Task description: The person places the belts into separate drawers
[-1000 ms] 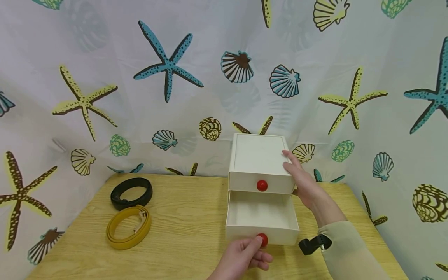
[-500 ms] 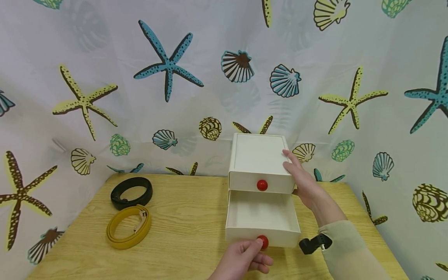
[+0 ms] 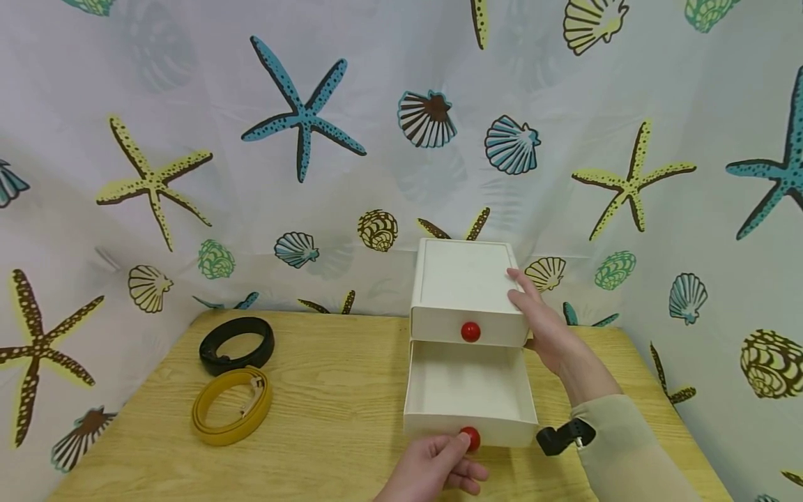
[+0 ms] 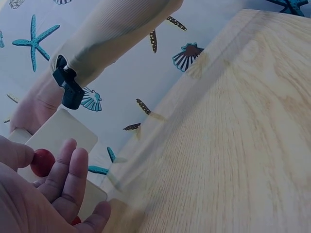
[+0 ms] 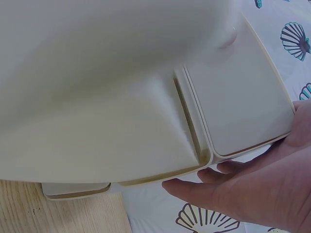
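A white two-drawer box [image 3: 465, 275] stands right of centre on the wooden table in the head view, its lower drawer [image 3: 433, 425] pulled out and bare inside. My left hand [image 3: 433, 467] pinches that drawer's red knob [image 3: 472, 439] between thumb and forefinger, the other fingers loosely bent below. The closed upper drawer [image 3: 439, 325] has its own red knob [image 3: 470, 332]. My right hand [image 3: 547, 329] rests against the box's right side, two digits on the top edge. In the right wrist view, several of its fingers [image 5: 194, 191] lie extended along the box's side.
To the left on the wooden table [image 3: 332, 404] lie a coiled black belt [image 3: 263, 341] and a coiled yellow belt [image 3: 210, 438]. A curtain [image 3: 351, 56] printed with starfish and shells hangs behind and around the table. A black wrist device [image 3: 558, 439] sits on the right sleeve.
The lower drawer has slid slightly farther out toward me, with my left hand still on its knob. The right hand and the box have kept their places.
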